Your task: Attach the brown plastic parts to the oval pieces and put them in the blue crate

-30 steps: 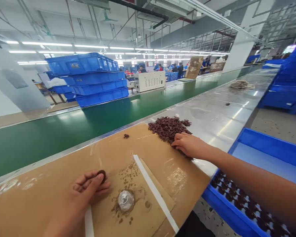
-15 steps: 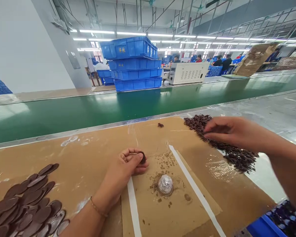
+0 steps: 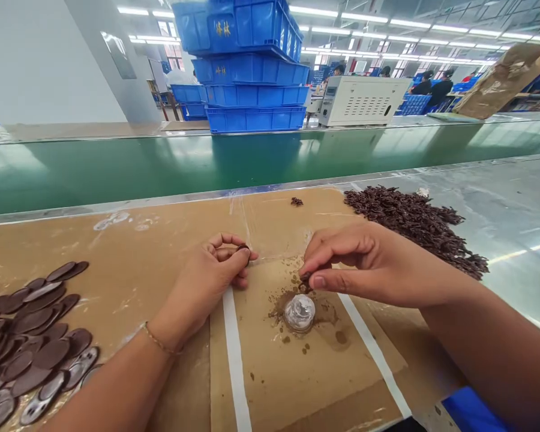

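My left hand (image 3: 220,264) is closed, pinching a dark brown oval disc (image 3: 244,247) between thumb and fingers, left of the middle. Between the thumb and fingertips of my right hand (image 3: 346,261) is a small dark brown piece (image 3: 305,278), mostly hidden by the fingers. It hangs just above a small round container (image 3: 299,313) with a clear, shiny filling, which sits on cardboard with wet spots around it. Behind my right hand lies a heap of small dark brown pieces (image 3: 409,219). To the left of my left arm is a pile of dark oval discs (image 3: 49,353).
A few loose brown pieces (image 3: 296,201) lie near the cardboard's far edge. Beyond runs a green conveyor belt (image 3: 162,171), with stacked blue crates (image 3: 256,120) and a beige machine (image 3: 364,102) behind it. People sit further back. A blue bin (image 3: 470,411) stands at lower right.
My right hand has moved left from the heap to above the round container, with a small brown piece in its fingers. My left hand still holds the disc. The view has tilted down.
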Available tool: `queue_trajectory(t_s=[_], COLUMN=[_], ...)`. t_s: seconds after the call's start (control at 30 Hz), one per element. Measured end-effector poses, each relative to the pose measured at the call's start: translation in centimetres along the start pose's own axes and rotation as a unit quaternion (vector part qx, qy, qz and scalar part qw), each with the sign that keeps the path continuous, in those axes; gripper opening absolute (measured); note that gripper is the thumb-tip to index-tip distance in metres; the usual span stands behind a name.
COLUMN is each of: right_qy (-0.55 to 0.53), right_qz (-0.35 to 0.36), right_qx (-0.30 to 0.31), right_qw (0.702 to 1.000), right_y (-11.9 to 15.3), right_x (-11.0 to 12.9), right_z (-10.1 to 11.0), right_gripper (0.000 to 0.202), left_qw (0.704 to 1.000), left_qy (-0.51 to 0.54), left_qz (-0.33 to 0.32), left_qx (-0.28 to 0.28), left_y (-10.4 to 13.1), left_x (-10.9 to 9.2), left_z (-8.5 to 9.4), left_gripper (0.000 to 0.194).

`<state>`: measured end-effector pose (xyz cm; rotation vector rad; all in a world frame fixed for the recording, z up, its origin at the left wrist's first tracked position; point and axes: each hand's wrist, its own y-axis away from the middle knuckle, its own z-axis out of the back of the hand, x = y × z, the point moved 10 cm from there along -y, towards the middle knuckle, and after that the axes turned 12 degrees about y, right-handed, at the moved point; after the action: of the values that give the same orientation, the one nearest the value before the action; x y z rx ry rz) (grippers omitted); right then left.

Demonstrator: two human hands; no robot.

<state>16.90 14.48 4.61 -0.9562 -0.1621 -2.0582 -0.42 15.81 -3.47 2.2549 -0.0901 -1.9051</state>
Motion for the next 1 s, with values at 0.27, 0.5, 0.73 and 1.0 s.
queue_trajectory(t_s=[0.27, 0.5, 0.73, 1.0], right_qy=[0.019, 0.031, 0.042, 0.028], right_qz=[-0.091, -0.11, -0.111, -0.123], right_qx=[0.014, 0.02, 0.031, 0.006], right_qw=[0.996, 0.993, 0.992, 0.992], right_y=[-0.1, 0.0, 0.1, 0.3], right_x=[-1.8, -1.4, -1.1, -1.1], right_z=[-1.6, -1.9, -2.3, -1.6], right_gripper=[0.018, 0.013, 0.014, 0.014], left_qw=[1.0, 0.999, 0.999, 0.999], left_qy=[-0.008, 0.046, 0.049, 0.044], left_qz=[-0.004, 0.022, 0.018, 0.006], left_qx=[-0.023, -0.004, -0.009, -0.017], left_y=[0.2, 0.2, 0.3, 0.2], left_x=[0.0, 0.5, 0.5, 0.2], left_z=[0.6, 0.3, 0.5, 0.6], left_gripper=[0.051, 0.062, 0.052, 0.05])
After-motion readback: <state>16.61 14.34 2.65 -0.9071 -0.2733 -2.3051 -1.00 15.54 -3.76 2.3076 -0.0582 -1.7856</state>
